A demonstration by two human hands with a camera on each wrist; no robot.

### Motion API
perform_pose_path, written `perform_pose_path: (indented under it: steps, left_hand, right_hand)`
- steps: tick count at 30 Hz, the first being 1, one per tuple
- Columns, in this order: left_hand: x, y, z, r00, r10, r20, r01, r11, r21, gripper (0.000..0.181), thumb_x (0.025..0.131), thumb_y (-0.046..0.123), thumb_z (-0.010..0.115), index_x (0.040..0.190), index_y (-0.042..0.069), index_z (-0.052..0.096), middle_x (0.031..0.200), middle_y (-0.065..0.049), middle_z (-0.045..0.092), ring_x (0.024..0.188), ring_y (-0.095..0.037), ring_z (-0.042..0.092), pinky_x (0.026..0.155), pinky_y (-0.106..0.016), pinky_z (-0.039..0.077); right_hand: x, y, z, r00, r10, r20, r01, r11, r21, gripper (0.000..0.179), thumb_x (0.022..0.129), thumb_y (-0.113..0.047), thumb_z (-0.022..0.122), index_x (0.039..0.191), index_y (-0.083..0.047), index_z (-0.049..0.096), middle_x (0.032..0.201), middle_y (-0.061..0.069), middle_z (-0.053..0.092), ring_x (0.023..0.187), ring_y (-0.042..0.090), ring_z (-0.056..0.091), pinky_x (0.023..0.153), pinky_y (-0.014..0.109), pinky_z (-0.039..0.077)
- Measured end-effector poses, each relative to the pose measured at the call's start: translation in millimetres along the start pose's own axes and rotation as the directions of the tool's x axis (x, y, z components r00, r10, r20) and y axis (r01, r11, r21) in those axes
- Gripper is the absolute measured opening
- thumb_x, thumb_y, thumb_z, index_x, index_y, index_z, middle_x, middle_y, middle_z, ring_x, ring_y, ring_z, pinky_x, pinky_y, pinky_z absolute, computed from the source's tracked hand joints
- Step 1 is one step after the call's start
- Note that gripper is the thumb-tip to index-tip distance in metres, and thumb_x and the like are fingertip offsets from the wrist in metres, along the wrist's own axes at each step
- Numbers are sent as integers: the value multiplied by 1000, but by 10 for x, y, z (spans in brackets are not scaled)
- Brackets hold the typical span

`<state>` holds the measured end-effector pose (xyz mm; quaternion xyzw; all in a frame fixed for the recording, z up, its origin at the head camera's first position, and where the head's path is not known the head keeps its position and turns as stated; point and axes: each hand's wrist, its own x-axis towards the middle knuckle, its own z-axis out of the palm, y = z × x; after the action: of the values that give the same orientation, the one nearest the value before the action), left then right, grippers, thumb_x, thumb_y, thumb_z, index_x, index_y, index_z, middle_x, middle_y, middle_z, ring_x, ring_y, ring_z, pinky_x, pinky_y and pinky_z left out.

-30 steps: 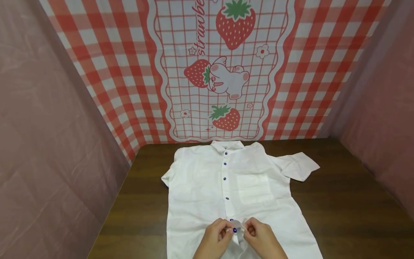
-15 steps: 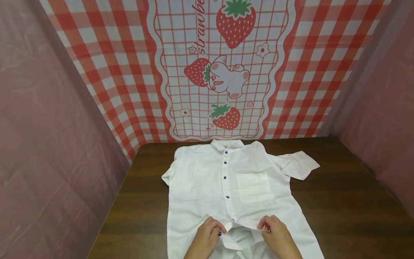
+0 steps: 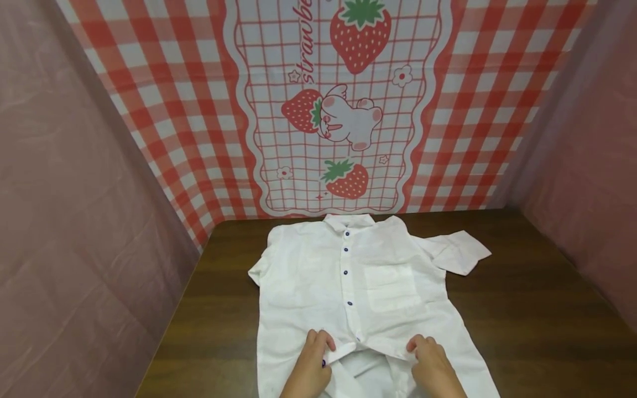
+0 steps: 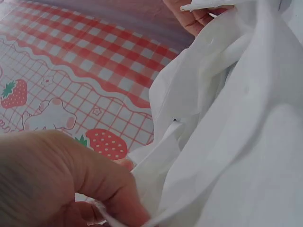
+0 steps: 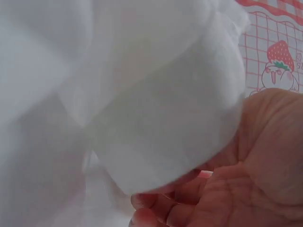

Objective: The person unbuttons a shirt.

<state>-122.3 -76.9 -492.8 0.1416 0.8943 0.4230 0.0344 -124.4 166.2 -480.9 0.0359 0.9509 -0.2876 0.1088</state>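
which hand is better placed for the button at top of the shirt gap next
Probably the left hand: in the head view it lies nearer that button than the right hand. Both grip edges of the shirt, though, so it may first need to let go.

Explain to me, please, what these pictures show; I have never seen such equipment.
No machine here: a person works bare-handed. The wide picture comes from a camera worn on the head; the two close ones come from cameras on the left and right wrists. A white short-sleeved shirt lies on a brown table, collar at the far end. Behind hangs a strawberry-print gingham cloth. The left hand holds one lower front edge, near a dark blue button; the right hand holds the other, and the front gapes between them.
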Motion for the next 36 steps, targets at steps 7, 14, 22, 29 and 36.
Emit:
perform_pose_path:
  steps: [7,14,22,29,36]
  left_hand:
    - [13,27,32,997,49,-65,-44,997,65,49,52,-16,50,88,17,50,89,5,35,82,-13,36,72,-26,36]
    - [38,83,121,996,78,-50,-73,993,95,42,59,6,61,97,21,55,94,7,39,80,-9,31,68,-25,26]
    - [70,139,206,975,95,-200,-83,994,71,20,71,9,63,88,18,58,83,6,45,77,-6,35,65,-20,31]
    - [96,189,232,973,21,-231,-36,998,-59,20,76,4,64,94,12,63,92,0,54,61,3,38,58,-14,36]
    - [189,218,275,969,65,-238,-78,996,-45,23,84,18,65,105,8,62,103,-4,60,57,6,39,54,-12,38]
  right_hand:
    - [-21,-163,40,973,-105,-204,105,994,-13,28,66,8,56,90,-6,59,86,5,52,81,25,47,70,38,37]
    - [-8,-506,397,895,-268,-356,283,959,-11,16,75,-3,67,88,-12,63,91,1,57,86,22,50,73,40,39]
    - [58,-517,674,880,-228,-417,206,974,-96,14,75,-18,74,87,-13,68,79,-2,58,75,19,50,64,32,33]
    - [42,-515,571,885,-206,-418,218,976,-20,3,80,-11,68,82,-11,66,78,-2,64,74,19,57,66,34,38]
    - [-45,-602,362,887,-177,-426,274,945,179,4,84,-6,64,88,-7,65,87,4,68,85,24,65,75,40,51]
